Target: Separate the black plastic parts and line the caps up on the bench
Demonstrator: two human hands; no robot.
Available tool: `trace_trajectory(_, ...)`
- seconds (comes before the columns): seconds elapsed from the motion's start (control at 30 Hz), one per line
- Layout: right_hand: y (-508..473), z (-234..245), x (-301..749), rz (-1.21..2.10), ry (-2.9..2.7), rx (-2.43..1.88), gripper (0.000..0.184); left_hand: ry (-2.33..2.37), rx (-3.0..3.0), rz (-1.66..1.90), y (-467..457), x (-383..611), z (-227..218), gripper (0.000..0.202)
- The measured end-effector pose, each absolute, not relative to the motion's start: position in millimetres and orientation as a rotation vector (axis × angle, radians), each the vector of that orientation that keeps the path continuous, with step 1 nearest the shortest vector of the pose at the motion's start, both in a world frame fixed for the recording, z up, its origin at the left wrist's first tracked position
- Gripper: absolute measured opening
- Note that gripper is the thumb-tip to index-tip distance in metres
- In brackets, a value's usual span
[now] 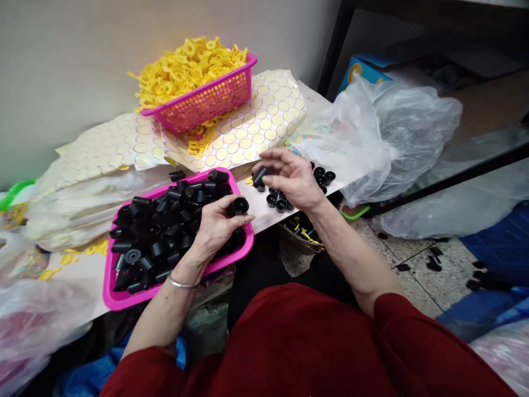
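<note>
My left hand [217,223] is closed on a black plastic cylinder [241,205], its hollow end facing up toward me. It hovers over the right edge of a pink tray [108,286] heaped with similar black cylinders. Between the thumb and fingers of my right hand [289,176] is another black cylinder [259,177], tilted, above the white tabletop. Several black cylinders [281,205] stand upright on the table below and behind my right hand, partly hidden by it.
A pink basket [206,94] piled with yellow plastic pieces [185,66] rests on sticker sheets [273,110] against the wall. Clear plastic bags [372,132] lie to the right. Below the table edge is a container [300,240] with black and yellow pieces; cylinders [433,262] lie on the floor.
</note>
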State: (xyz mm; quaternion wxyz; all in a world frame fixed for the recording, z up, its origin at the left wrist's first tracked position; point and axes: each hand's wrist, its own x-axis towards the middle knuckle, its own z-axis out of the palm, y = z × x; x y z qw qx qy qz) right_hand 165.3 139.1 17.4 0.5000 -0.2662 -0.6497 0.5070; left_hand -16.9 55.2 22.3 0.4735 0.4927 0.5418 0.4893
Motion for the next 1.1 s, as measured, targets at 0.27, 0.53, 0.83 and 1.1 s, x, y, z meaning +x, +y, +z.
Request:
trace_trajectory(0.27,87,2,151,1.368,-1.297,-0.554,0.036,1.319,1.436,1.169,55,-21,13,0.036)
trace_trajectory(0.53,87,-1,147,1.202,-1.445,-0.631,0.035,1.331,1.453,1.174,53,-25,12,0.038)
trace_trajectory(0.83,89,5,157,1.139,-1.620,-0.602,0.031,1.335,1.487,1.199,50,-26,11,0.036)
trace_trajectory(1.1,86,-3,151,1.233,-1.408,-0.648,0.034,1.341,1.572,1.153,50,-26,13,0.041)
